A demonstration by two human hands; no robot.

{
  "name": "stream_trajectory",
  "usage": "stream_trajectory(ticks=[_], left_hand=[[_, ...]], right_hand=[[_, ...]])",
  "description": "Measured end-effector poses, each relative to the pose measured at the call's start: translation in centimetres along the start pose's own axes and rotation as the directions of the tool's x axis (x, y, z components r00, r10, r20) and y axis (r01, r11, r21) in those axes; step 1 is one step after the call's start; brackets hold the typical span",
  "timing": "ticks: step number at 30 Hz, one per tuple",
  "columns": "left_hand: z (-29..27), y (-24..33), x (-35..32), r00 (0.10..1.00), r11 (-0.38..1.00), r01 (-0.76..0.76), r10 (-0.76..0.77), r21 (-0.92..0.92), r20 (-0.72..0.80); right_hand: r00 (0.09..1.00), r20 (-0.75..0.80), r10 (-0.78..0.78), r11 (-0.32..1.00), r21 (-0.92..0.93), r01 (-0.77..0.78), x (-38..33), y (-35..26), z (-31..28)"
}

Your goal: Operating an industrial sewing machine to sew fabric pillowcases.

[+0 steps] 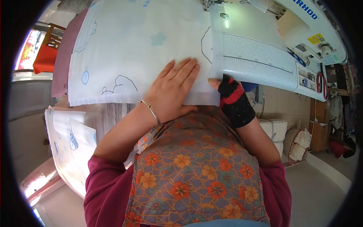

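A white printed fabric sheet (124,56) with cartoon outlines and a pale blue star is spread over the sewing table. My left hand (172,83) lies flat on it near the front edge, fingers stretched out together and a bangle on the wrist. At the sheet's right edge, which has a translucent strip, is my right hand (234,98) in a black and red fingerless glove. Its thumb rests on top of that edge and the other fingers are mostly hidden, closed at the fabric. The sewing machine's presser foot (206,3) stands at the sheet's far right corner.
A white sewing machine (314,30) occupies the far right, beside a metal bed with a ruler scale (261,62). Red-handled scissors (322,86), blue-handled snips (297,56) and a small parts tray (306,78) lie there. More printed fabric (72,140) hangs at the lower left.
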State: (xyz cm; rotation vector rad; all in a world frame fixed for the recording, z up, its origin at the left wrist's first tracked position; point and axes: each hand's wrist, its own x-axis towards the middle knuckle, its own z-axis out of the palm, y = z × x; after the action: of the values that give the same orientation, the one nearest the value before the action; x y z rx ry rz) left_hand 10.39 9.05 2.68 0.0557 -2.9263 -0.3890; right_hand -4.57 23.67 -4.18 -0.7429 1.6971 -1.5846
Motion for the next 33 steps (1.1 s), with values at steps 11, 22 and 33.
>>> stream_trajectory(ticks=[11, 22, 33], left_hand=[[1.1, 0.2, -0.5, 0.965, 0.982, 0.005, 0.046, 0.191, -0.258], [-2.9, -10.5, -12.8, 0.889, 0.868, 0.382, -0.250, 0.319, -0.383], [-6.1, -17.8, -11.0, 0.915, 0.843, 0.368, -0.252, 0.393, -0.316]], right_hand=[[0.656, 0.278, -0.702, 0.239, -0.775, 0.585, 2.9, -4.7, -2.5], [0.650, 0.518, -0.556, 0.207, -0.671, 0.712, 3.2, -4.1, -0.7], [0.713, 0.519, -0.472, 0.174, -0.738, 0.652, 5.7, -5.7, -0.3]])
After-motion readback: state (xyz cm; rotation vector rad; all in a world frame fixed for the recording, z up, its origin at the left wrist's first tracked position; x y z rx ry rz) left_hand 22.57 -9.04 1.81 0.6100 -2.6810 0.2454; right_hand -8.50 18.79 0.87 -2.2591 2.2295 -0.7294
